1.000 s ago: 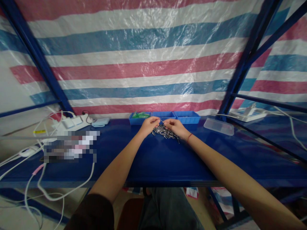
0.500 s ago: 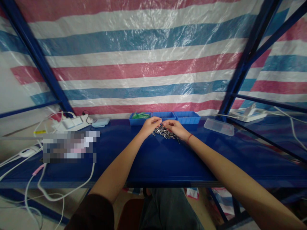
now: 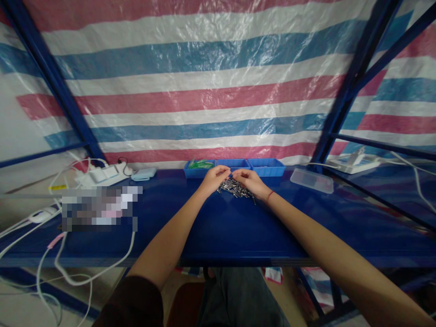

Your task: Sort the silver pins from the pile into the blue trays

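A pile of small shiny metal pins or screws lies on the blue table. Just above its far side, my left hand and my right hand come close together with fingers pinched. Whatever sits between the fingertips is too small to name. Behind the hands stands a row of blue bins: the left bin holds green items, the middle bin is partly covered by my hands, and the right bin shows little of its contents.
A clear plastic lid or tray lies to the right. Beyond it is a white power strip. On the left are another power strip, a light blue box, a blurred-out patch and loose white cables. Blue metal posts frame the table.
Both hands stay over the pile, with only slight finger movement at the pinched fingertips. The rest looks the same apart from a tiny camera shift.
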{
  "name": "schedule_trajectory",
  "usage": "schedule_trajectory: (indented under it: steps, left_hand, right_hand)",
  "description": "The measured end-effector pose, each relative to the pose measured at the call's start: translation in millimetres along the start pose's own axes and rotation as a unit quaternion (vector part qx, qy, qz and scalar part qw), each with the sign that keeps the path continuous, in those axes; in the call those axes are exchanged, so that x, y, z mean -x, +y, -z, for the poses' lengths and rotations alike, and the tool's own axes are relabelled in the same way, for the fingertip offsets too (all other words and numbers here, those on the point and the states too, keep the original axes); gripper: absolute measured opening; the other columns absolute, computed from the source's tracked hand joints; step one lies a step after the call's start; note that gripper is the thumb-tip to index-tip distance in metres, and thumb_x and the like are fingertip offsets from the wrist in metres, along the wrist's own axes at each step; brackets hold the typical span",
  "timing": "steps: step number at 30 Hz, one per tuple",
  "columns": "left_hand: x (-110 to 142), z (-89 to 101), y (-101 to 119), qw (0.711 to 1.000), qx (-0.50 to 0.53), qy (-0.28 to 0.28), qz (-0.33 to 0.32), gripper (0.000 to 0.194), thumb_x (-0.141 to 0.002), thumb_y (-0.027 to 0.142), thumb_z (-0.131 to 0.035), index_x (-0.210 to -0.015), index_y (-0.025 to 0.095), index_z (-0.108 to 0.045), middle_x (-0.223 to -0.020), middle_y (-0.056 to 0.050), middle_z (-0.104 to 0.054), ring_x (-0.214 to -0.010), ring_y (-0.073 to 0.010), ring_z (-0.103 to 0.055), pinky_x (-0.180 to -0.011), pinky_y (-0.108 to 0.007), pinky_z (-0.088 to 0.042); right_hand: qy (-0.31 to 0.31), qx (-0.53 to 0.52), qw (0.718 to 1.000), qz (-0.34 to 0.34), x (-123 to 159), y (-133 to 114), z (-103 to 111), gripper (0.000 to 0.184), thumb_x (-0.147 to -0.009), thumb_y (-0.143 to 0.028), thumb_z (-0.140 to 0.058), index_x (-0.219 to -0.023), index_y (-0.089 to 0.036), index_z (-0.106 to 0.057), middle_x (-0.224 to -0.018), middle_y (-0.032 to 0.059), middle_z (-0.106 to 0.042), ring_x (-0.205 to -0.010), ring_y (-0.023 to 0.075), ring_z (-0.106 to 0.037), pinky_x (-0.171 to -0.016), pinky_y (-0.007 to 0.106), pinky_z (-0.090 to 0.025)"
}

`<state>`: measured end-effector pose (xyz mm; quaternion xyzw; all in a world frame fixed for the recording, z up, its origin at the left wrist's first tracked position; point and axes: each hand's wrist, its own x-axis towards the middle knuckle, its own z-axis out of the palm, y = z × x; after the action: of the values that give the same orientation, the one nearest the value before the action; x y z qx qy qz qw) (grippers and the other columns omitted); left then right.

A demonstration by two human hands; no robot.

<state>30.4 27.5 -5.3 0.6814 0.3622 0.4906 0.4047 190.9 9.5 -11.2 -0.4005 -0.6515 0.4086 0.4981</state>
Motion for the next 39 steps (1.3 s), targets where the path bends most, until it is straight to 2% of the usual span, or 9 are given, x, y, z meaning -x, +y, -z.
schedule_trajectory:
  steps: [11, 15, 21, 27, 31, 33, 36, 39]
  left_hand:
    - [0, 0.6, 0, 0.999, -0.022, 0.000, -0.029, 0.015, -0.078, 0.023, -0.058, -0.090, 0.013, -0.059, -0.083, -0.004, -0.065, -0.067, -0.0097, -0.060, -0.061, -0.021, -0.048]
    - [-3, 1.2, -5, 0.999, -0.043, 0.009, -0.030, 0.016, -0.079, 0.022, -0.056, -0.092, 0.014, -0.059, -0.084, -0.004, -0.065, -0.066, -0.0098, -0.061, -0.060, -0.021, -0.048]
    - [-5, 4.1, -13, 0.995, -0.093, 0.001, -0.039, 0.016, -0.080, 0.023, -0.053, -0.091, 0.014, -0.060, -0.082, -0.004, -0.065, -0.066, -0.0114, -0.061, -0.064, -0.024, -0.048]
    - [-4, 5.3, -15, 0.989, -0.130, -0.022, -0.061, 0.019, -0.085, 0.025, -0.046, -0.093, 0.015, -0.060, -0.087, -0.004, -0.066, -0.071, -0.0121, -0.062, -0.071, -0.026, -0.049]
    - [0, 4.5, -12, 0.979, -0.188, 0.006, -0.081, 0.027, -0.085, 0.030, -0.047, -0.106, 0.016, -0.057, -0.093, -0.006, -0.067, -0.082, -0.0153, -0.063, -0.079, -0.028, -0.047]
    - [3, 4.4, -10, 0.961, -0.256, -0.021, -0.108, 0.025, -0.085, 0.030, -0.048, -0.103, 0.017, -0.060, -0.093, -0.006, -0.067, -0.084, -0.0166, -0.062, -0.079, -0.028, -0.046]
    - [7, 3.5, -6, 0.922, -0.342, -0.089, -0.155, 0.023, -0.086, 0.028, -0.045, -0.089, 0.017, -0.065, -0.088, -0.004, -0.067, -0.080, -0.0161, -0.061, -0.076, -0.027, -0.045]
    - [9, 1.2, -5, 0.897, -0.386, -0.121, -0.178, 0.024, -0.086, 0.026, -0.044, -0.087, 0.017, -0.066, -0.086, -0.004, -0.067, -0.078, -0.0156, -0.060, -0.074, -0.026, -0.044]
  right_hand:
    - [0.036, 0.033, 0.997, 0.054, -4, 7, 0, 0.029, -0.068, -0.039, -0.062, -0.083, -0.015, -0.060, -0.078, 0.0026, -0.060, -0.066, 0.0115, -0.051, -0.062, 0.026, -0.042]
    - [0.074, 0.032, 0.993, 0.082, -7, 10, 2, 0.029, -0.066, -0.040, -0.064, -0.081, -0.015, -0.060, -0.079, 0.0030, -0.062, -0.069, 0.0125, -0.053, -0.067, 0.027, -0.042]
    - [0.116, 0.063, 0.984, 0.121, -6, 0, 1, 0.030, -0.067, -0.038, -0.064, -0.087, -0.015, -0.063, -0.078, 0.0035, -0.063, -0.063, 0.0120, -0.050, -0.063, 0.027, -0.041]
    - [0.134, 0.174, 0.957, 0.188, 0, -8, -4, 0.022, -0.073, -0.035, -0.058, -0.082, -0.016, -0.065, -0.075, 0.0039, -0.064, -0.058, 0.0120, -0.048, -0.057, 0.026, -0.040]
    - [0.211, 0.261, 0.917, 0.216, -1, -9, 16, 0.022, -0.078, -0.032, -0.052, -0.084, -0.016, -0.065, -0.080, 0.0053, -0.066, -0.061, 0.0140, -0.052, -0.062, 0.027, -0.042]
    - [0.262, 0.318, 0.886, 0.213, -4, -6, 35, 0.022, -0.080, -0.030, -0.049, -0.085, -0.016, -0.065, -0.080, 0.0060, -0.066, -0.063, 0.0151, -0.053, -0.066, 0.028, -0.043]
    - [0.319, 0.389, 0.842, 0.192, -10, 5, 65, 0.025, -0.081, -0.028, -0.046, -0.089, -0.016, -0.066, -0.083, 0.0077, -0.066, -0.066, 0.0170, -0.054, -0.071, 0.031, -0.043]
    - [0.307, 0.439, 0.835, 0.126, -15, 21, 88, 0.027, -0.079, -0.025, -0.045, -0.092, -0.016, -0.067, -0.086, 0.0097, -0.067, -0.071, 0.0203, -0.057, -0.072, 0.034, -0.044]
